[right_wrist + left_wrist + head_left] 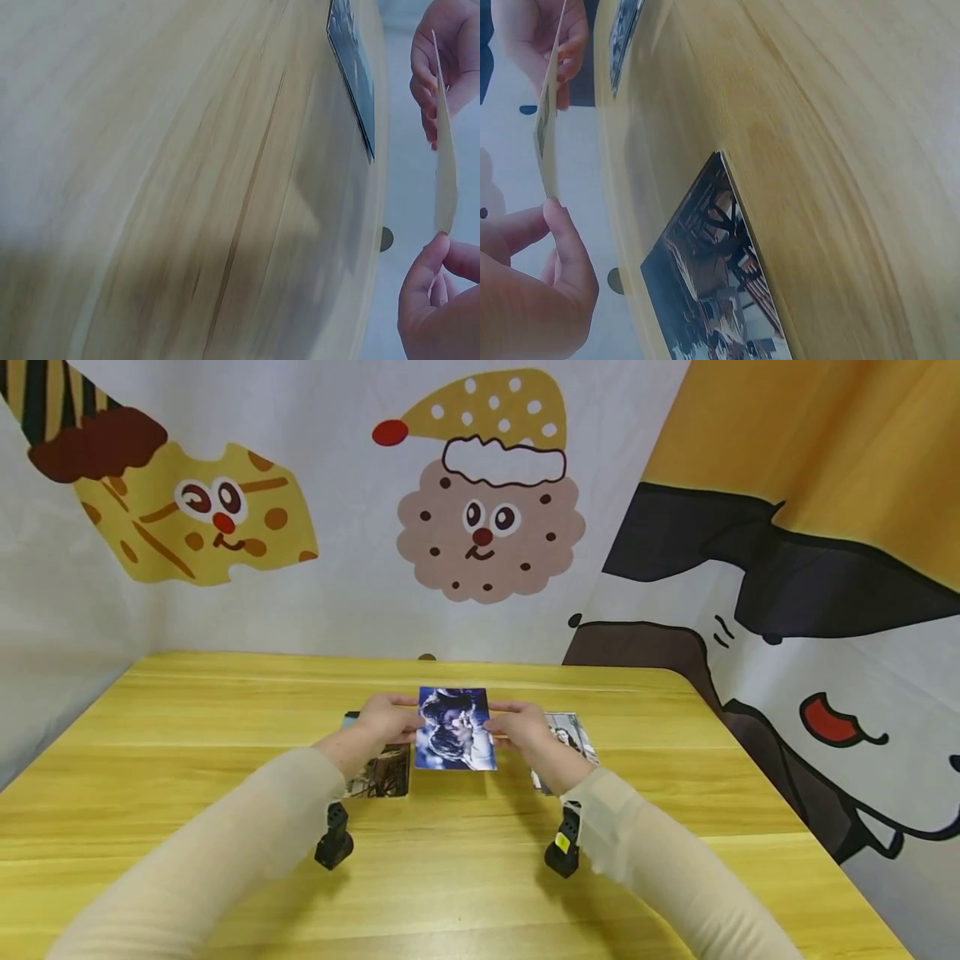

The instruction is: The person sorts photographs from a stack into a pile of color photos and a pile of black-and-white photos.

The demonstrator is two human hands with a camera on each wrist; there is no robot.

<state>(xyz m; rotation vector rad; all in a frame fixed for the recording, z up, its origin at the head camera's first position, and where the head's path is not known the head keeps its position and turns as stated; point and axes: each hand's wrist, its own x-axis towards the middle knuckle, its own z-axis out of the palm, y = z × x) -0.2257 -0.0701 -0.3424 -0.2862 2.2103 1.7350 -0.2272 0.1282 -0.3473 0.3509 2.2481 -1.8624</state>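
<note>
Between both hands a photo card (454,728) in blue and purple tones is held up over the wooden table. My left hand (386,720) pinches its left edge between thumb and fingers, and my right hand (521,727) pinches the right edge. The wrist views show the card (445,169) nearly edge-on, raised off the tabletop. Below the left hand lies a dark picture card (720,277) with a brown scene, partly covered by that hand in the head view. A black-and-white picture card (567,732) lies under the right wrist, partly hidden.
The wooden table (450,877) has rounded far corners. Behind it hangs a white curtain (337,618) printed with cartoon figures. Small black cameras (334,837) are strapped to both wrists, under cream sleeves (225,843).
</note>
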